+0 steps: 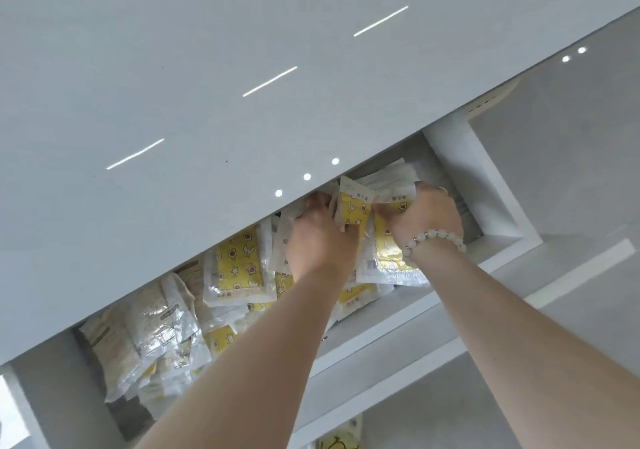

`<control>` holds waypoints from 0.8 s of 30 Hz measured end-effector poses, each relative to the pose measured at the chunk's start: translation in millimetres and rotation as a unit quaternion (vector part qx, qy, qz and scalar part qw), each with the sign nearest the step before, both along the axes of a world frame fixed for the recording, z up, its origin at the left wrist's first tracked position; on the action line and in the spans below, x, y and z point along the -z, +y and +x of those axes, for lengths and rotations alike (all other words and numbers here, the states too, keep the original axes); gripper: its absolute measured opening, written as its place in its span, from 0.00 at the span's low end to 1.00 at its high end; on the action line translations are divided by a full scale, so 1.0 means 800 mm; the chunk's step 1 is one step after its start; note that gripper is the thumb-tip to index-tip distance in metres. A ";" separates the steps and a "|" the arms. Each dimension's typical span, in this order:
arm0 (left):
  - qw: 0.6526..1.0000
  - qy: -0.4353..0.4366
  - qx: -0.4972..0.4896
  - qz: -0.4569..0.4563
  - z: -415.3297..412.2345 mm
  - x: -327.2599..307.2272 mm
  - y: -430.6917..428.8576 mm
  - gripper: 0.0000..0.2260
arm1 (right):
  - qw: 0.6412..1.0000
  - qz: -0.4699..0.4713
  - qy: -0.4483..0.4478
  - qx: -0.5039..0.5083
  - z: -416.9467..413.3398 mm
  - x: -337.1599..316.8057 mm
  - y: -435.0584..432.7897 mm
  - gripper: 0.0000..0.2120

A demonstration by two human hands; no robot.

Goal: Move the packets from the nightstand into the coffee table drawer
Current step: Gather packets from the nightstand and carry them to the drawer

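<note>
Forearms reach into the open drawer under the bench. Left grip and right grip both pinch upright packets above the pile. The heap looks high and loose, so packets could snag on the bench edge or slide over the front.

- Both forearms are bare and reach forward side by side, with the hands close together.
- The left hand shows its back to the camera. Its fingers curl round the edge of a yellow packet.
- The right hand also shows its back, with fingers curled on a second packet.
- A bead bracelet sits on the right wrist.
</note>
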State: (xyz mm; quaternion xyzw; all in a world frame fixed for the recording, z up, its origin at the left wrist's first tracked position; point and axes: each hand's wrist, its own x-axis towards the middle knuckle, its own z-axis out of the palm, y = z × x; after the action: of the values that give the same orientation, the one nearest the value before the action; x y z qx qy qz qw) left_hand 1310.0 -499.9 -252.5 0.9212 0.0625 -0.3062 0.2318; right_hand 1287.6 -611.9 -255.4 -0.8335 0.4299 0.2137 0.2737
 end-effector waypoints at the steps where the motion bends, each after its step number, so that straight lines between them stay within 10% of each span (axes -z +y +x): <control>1: 0.999 -0.004 0.026 0.031 0.002 -0.001 -0.002 0.18 | 1.000 -0.005 0.002 -0.007 0.000 0.000 -0.003 0.25; 15: 0.992 -0.031 0.049 0.113 -0.015 0.000 0.006 0.36 | 0.996 -0.087 -0.001 -0.011 -0.018 0.001 -0.005 0.34; 24: 0.974 0.107 0.180 0.090 -0.001 -0.104 0.022 0.24 | 0.971 -0.130 -0.013 -0.202 -0.015 -0.122 -0.009 0.19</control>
State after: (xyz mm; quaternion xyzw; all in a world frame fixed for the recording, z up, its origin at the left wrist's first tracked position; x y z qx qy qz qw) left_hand 1309.1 -481.9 -169.0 0.8964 -0.0527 -0.4327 0.0805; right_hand 1275.4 -619.2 -158.1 -0.9342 0.2728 0.1963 0.1197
